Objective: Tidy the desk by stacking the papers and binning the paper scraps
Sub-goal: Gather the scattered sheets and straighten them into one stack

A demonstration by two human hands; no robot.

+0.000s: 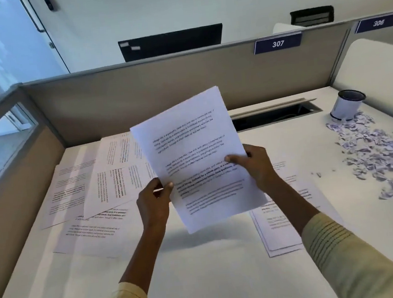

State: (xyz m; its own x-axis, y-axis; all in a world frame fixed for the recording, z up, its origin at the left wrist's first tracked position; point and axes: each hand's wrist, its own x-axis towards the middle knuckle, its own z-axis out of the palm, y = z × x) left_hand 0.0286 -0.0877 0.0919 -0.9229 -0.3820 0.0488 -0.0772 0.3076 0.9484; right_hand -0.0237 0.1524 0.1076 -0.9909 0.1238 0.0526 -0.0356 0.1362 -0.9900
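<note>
Loose sheets (94, 190) at 9 o'clock, paper scraps (378, 153) and cup (347, 105) at 2 o'clock (on the surface (214, 267)); left hand (153, 201) and right hand (255, 164) pinch a raised paper sheaf (196, 153).

Partition sign (277, 43): "307". Next sign (378, 22): probably "308". Held papers (190, 149): print illegible.

Both arms are extended forward, forearms bare, pale sleeves pushed up toward the elbows. Left hand (153, 201) is raised, thumb on top, fingers curled beneath in a pinch at the held sheets' left edge. Right hand (254, 165) is clamped on the right edge, thumb laid across the front
</note>
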